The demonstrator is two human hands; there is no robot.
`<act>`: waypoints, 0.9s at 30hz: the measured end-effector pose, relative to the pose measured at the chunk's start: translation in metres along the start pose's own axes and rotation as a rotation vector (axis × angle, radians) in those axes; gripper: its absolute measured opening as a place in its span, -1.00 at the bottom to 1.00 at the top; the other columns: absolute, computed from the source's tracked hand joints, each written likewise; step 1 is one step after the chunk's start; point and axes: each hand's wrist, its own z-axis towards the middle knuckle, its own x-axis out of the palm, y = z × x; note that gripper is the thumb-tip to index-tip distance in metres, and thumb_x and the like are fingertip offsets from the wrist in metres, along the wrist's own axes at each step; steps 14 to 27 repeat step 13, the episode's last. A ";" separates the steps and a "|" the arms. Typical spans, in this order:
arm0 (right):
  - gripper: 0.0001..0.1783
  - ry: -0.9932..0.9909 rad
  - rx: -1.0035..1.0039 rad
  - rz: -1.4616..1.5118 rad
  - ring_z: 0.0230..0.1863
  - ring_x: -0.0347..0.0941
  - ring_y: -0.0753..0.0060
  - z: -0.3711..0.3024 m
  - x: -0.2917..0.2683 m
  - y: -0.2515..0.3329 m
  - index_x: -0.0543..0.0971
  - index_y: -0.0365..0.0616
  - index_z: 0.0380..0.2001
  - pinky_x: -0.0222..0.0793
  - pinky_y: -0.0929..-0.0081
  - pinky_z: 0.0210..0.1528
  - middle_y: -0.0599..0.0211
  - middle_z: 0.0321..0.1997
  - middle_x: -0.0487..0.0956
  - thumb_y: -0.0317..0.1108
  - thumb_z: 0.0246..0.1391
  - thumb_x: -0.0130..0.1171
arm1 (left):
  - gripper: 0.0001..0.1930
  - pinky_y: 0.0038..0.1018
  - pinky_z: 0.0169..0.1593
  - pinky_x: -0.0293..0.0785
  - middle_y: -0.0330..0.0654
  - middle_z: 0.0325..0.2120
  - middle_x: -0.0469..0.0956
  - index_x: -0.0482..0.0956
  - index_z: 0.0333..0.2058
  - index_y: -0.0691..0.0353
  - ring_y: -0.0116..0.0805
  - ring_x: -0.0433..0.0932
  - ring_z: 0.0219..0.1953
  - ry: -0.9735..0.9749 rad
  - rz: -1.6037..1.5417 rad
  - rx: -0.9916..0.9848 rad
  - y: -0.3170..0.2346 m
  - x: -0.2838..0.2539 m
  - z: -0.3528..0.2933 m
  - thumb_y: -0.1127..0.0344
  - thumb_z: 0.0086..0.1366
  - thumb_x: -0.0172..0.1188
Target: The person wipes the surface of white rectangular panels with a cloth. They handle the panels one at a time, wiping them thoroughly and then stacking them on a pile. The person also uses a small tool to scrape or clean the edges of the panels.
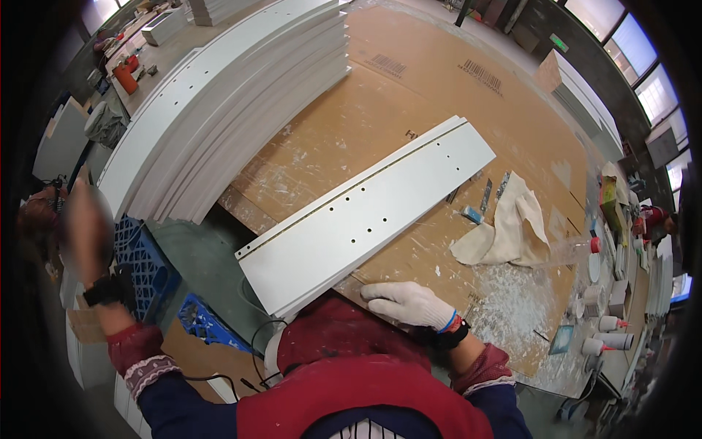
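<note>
A long white drilled panel point(365, 205) lies slanted on the cardboard-covered table, with another board's edge showing beneath it. Small dark holes dot its top, and a narrow groove runs along the far long edge. My right hand point(411, 304), in a white knit glove, rests at the near table edge beside the panel, fingers stretched leftward and nothing seen in them. Far out on the left, my left hand point(89, 227) is raised near the tall stack of white panels point(241, 110). Blur smears its fingers, so I cannot tell whether it holds anything.
A cream cloth point(515, 227) and a small blue-and-white block point(472, 214) lie right of the panel on the cardboard point(387, 95). Beyond them are a clear red-capped bottle point(578, 251) and white squeeze bottles point(594, 347). Blue plastic crates point(146, 256) stand low at left.
</note>
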 end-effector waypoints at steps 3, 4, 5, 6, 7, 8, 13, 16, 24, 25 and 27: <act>-0.61 -0.276 -0.240 0.081 -0.08 0.50 0.25 -0.007 -0.010 -0.039 0.49 -0.12 -0.04 0.37 0.47 -0.02 0.17 -0.12 0.57 -0.15 0.11 0.07 | -0.33 -0.65 -0.78 0.17 -0.31 -0.88 0.28 0.31 -0.72 0.16 -0.53 0.30 -0.86 0.046 -0.068 0.243 0.015 0.001 -0.049 -0.33 0.27 -0.21; -0.61 -0.390 -0.214 0.158 -0.08 0.51 0.28 -0.008 -0.018 -0.057 0.49 -0.15 -0.05 0.37 0.47 -0.02 0.16 -0.13 0.58 -0.18 0.10 0.09 | -0.35 -0.65 -0.75 0.20 -0.29 -0.86 0.30 0.33 -0.70 0.18 -0.52 0.33 -0.84 0.197 -0.084 0.193 0.020 0.011 -0.076 -0.28 0.30 -0.22; -0.61 -0.494 -0.192 0.235 -0.09 0.51 0.31 -0.009 -0.027 -0.071 0.50 -0.17 -0.05 0.37 0.47 -0.02 0.16 -0.14 0.58 -0.22 0.09 0.12 | -0.37 -0.66 -0.73 0.24 -0.27 -0.84 0.33 0.35 -0.68 0.20 -0.52 0.35 -0.82 0.338 -0.093 0.139 0.027 0.023 -0.108 -0.24 0.32 -0.22; -0.61 -0.696 -0.126 0.160 -0.10 0.51 0.33 -0.014 -0.036 -0.074 0.49 -0.18 -0.05 0.37 0.45 -0.03 0.16 -0.16 0.59 -0.22 0.09 0.12 | -0.42 -0.65 -0.70 0.27 -0.24 -0.78 0.38 0.39 -0.59 0.23 -0.50 0.39 -0.78 0.506 -0.136 0.114 0.040 0.046 -0.136 -0.19 0.34 -0.20; -0.61 -0.893 -0.061 0.090 -0.12 0.52 0.34 -0.018 -0.050 -0.078 0.49 -0.19 -0.05 0.38 0.44 -0.04 0.15 -0.19 0.60 -0.23 0.08 0.12 | -0.46 -0.63 -0.68 0.31 -0.21 -0.72 0.43 0.42 -0.50 0.26 -0.49 0.42 -0.75 0.671 -0.169 0.092 0.049 0.069 -0.158 -0.14 0.35 -0.18; -0.62 -0.958 -0.036 0.145 -0.14 0.52 0.32 -0.020 -0.066 -0.087 0.50 -0.20 -0.05 0.38 0.44 -0.05 0.13 -0.22 0.60 -0.24 0.08 0.12 | -0.52 -0.62 -0.65 0.35 -0.16 -0.61 0.48 0.41 -0.34 0.28 -0.47 0.46 -0.68 0.739 -0.136 -0.022 0.065 0.091 -0.166 -0.10 0.34 -0.14; -0.63 -1.200 0.052 -0.364 -0.15 0.52 0.24 -0.025 -0.116 -0.101 0.49 -0.18 -0.03 0.37 0.46 -0.04 0.10 -0.25 0.59 -0.28 0.09 0.10 | -0.33 -0.59 -0.48 0.46 0.03 -0.03 0.38 0.13 0.17 0.24 -0.40 0.54 -0.39 0.626 -0.271 -0.068 0.127 0.176 -0.200 -0.01 0.22 0.12; -0.63 -1.200 0.052 -0.364 -0.15 0.52 0.24 -0.025 -0.116 -0.101 0.49 -0.18 -0.03 0.37 0.46 -0.04 0.10 -0.25 0.59 -0.28 0.09 0.10 | -0.33 -0.59 -0.48 0.46 0.03 -0.03 0.38 0.13 0.17 0.24 -0.40 0.54 -0.39 0.626 -0.271 -0.068 0.127 0.176 -0.200 -0.01 0.22 0.12; -0.63 -1.200 0.052 -0.364 -0.15 0.52 0.24 -0.025 -0.116 -0.101 0.49 -0.18 -0.03 0.37 0.46 -0.04 0.10 -0.25 0.59 -0.28 0.09 0.10 | -0.33 -0.59 -0.48 0.46 0.03 -0.03 0.38 0.13 0.17 0.24 -0.40 0.54 -0.39 0.626 -0.271 -0.068 0.127 0.176 -0.200 -0.01 0.22 0.12; -0.63 -1.200 0.052 -0.364 -0.15 0.52 0.24 -0.025 -0.116 -0.101 0.49 -0.18 -0.03 0.37 0.46 -0.04 0.10 -0.25 0.59 -0.28 0.09 0.10 | -0.33 -0.59 -0.48 0.46 0.03 -0.03 0.38 0.13 0.17 0.24 -0.40 0.54 -0.39 0.626 -0.271 -0.068 0.127 0.176 -0.200 -0.01 0.22 0.12; -0.63 -1.200 0.052 -0.364 -0.15 0.52 0.24 -0.025 -0.116 -0.101 0.49 -0.18 -0.03 0.37 0.46 -0.04 0.10 -0.25 0.59 -0.28 0.09 0.10 | -0.33 -0.59 -0.48 0.46 0.03 -0.03 0.38 0.13 0.17 0.24 -0.40 0.54 -0.39 0.626 -0.271 -0.068 0.127 0.176 -0.200 -0.01 0.22 0.12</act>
